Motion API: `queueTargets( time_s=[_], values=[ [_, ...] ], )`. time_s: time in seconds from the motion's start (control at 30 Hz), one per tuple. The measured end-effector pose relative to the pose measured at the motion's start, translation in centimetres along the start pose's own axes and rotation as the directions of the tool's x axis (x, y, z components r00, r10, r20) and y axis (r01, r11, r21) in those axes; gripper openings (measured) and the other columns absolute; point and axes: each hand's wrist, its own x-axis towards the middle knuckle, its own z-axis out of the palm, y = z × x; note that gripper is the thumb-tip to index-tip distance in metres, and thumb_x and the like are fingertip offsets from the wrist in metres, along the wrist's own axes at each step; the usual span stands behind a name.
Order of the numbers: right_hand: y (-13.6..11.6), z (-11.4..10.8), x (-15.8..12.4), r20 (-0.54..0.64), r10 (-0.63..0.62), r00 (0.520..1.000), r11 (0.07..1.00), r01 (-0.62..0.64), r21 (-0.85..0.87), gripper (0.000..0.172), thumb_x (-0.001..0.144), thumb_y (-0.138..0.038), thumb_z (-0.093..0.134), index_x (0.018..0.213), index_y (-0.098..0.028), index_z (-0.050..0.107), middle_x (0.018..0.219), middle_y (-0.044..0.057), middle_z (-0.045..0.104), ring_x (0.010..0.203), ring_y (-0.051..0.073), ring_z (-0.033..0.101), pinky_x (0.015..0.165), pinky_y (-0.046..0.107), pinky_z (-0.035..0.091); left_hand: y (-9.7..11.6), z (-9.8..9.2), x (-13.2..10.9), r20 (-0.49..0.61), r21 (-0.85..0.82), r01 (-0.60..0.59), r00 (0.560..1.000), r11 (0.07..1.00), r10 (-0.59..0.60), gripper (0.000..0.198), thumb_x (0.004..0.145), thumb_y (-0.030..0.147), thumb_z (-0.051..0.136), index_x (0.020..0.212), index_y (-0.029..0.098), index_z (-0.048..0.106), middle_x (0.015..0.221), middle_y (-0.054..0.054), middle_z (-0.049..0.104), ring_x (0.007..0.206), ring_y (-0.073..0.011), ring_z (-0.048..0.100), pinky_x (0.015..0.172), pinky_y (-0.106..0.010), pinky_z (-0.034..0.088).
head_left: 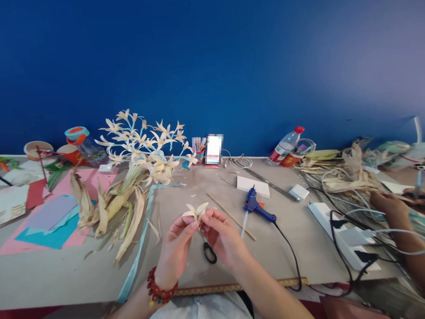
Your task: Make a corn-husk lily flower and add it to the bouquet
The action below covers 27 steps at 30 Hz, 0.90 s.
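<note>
A small cream corn-husk flower (pixel 196 210) is pinched from both sides above the grey table (pixel 48 274). My left hand (pixel 176 244), with a red bead bracelet at the wrist, closes its fingertips on the flower's base. My right hand (pixel 221 234) grips the same base from the right, fingers pressed together. Black scissors (pixel 209 251) lie on the table just under my hands. A thin wooden stick (pixel 230 216) lies beside them to the right.
Dried corn husks (pixel 109 207) and coloured paper sheets (pixel 53 219) lie on the left, a finished husk flower branch (pixel 143 138) behind. A blue glue gun (pixel 257 208), white power strip (pixel 338 231) and cables lie right. Another person's hand (pixel 388 205) works at far right.
</note>
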Motion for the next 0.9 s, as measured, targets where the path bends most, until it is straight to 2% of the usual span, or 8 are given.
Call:
queueTargets(
  time_s=[0.17,0.37,0.47,0.53,0.6,0.73,0.83,0.9],
  values=[
    [-0.5,-0.2,-0.5,0.039,-0.071,0.997,0.980,0.077,-0.182,0.013,0.069,-0.022,0.080,0.080,-0.021,0.074,0.082,0.001,0.068,0.071,0.012,0.059,0.068,0.023,0.047,0.5,0.1,-0.3,0.016,-0.078,0.078,0.997,0.994,-0.077,0.007,0.074,0.019,0.075,0.072,0.018,0.068,0.077,-0.001,0.069,0.080,-0.0145,0.061,0.082,-0.028,0.047],
    [-1.2,-0.2,-0.1,0.230,-0.091,0.969,0.949,0.155,-0.275,0.011,0.070,-0.027,0.080,0.076,-0.021,0.073,0.077,0.001,0.064,0.068,0.015,0.061,0.064,0.027,0.051,1.0,0.1,-0.7,0.065,-0.123,0.150,0.988,0.981,-0.143,0.011,0.076,0.019,0.073,0.067,0.018,0.066,0.072,-0.001,0.065,0.077,-0.0145,0.060,0.084,-0.030,0.047],
    [-1.0,-0.2,0.1,0.258,-0.119,0.959,0.926,0.200,-0.320,0.012,0.071,-0.029,0.080,0.075,-0.022,0.072,0.076,0.000,0.061,0.064,0.015,0.060,0.062,0.029,0.050,1.3,0.1,-0.8,0.069,-0.116,0.153,0.987,0.981,-0.146,0.012,0.075,0.019,0.074,0.066,0.018,0.066,0.072,-0.001,0.065,0.078,-0.0153,0.060,0.083,-0.031,0.047],
    [-1.0,-0.3,0.0,0.262,-0.185,0.947,0.886,0.276,-0.372,0.010,0.074,-0.029,0.078,0.074,-0.022,0.070,0.075,0.000,0.060,0.064,0.014,0.058,0.061,0.029,0.049,1.4,0.1,-0.9,0.077,-0.094,0.146,0.987,0.985,-0.139,0.012,0.076,0.020,0.072,0.066,0.018,0.066,0.076,-0.002,0.066,0.080,-0.0159,0.060,0.082,-0.030,0.047],
    [-1.2,-0.4,-0.2,0.267,-0.321,0.909,0.786,0.413,-0.461,0.008,0.079,-0.028,0.074,0.075,-0.023,0.070,0.075,0.000,0.059,0.067,0.015,0.057,0.063,0.029,0.047,1.5,0.0,-0.9,0.068,-0.069,0.134,0.989,0.989,-0.129,0.011,0.077,0.020,0.071,0.067,0.017,0.067,0.083,-0.003,0.067,0.081,-0.0154,0.060,0.081,-0.029,0.047],
    [-1.9,-0.1,-1.0,0.351,-0.579,0.736,0.432,0.642,-0.633,0.003,0.082,-0.024,0.070,0.082,-0.026,0.073,0.082,0.003,0.058,0.081,0.019,0.055,0.075,0.033,0.045,1.5,-0.1,-1.1,0.014,-0.041,0.109,0.994,0.993,-0.109,0.008,0.075,0.018,0.073,0.068,0.017,0.069,0.088,-0.003,0.068,0.084,-0.0147,0.060,0.086,-0.029,0.046],
    [-2.4,0.6,-1.4,0.424,-0.647,0.634,0.209,0.682,-0.701,0.009,0.083,-0.021,0.068,0.086,-0.027,0.073,0.095,0.006,0.057,0.095,0.023,0.055,0.083,0.039,0.045,1.5,0.2,-1.1,0.007,-0.025,0.095,0.995,0.995,-0.095,0.010,0.074,0.021,0.075,0.067,0.017,0.069,0.083,-0.003,0.068,0.084,-0.0159,0.061,0.087,-0.031,0.046],
    [-2.5,1.0,-1.3,0.462,-0.657,0.596,0.102,0.677,-0.729,0.010,0.083,-0.019,0.067,0.086,-0.027,0.073,0.100,0.007,0.057,0.100,0.025,0.054,0.086,0.042,0.044,1.6,0.4,-1.1,0.003,-0.016,0.093,0.996,0.996,-0.093,0.011,0.072,0.022,0.076,0.065,0.017,0.068,0.080,-0.002,0.068,0.080,-0.0155,0.061,0.085,-0.031,0.047]
  ],
)
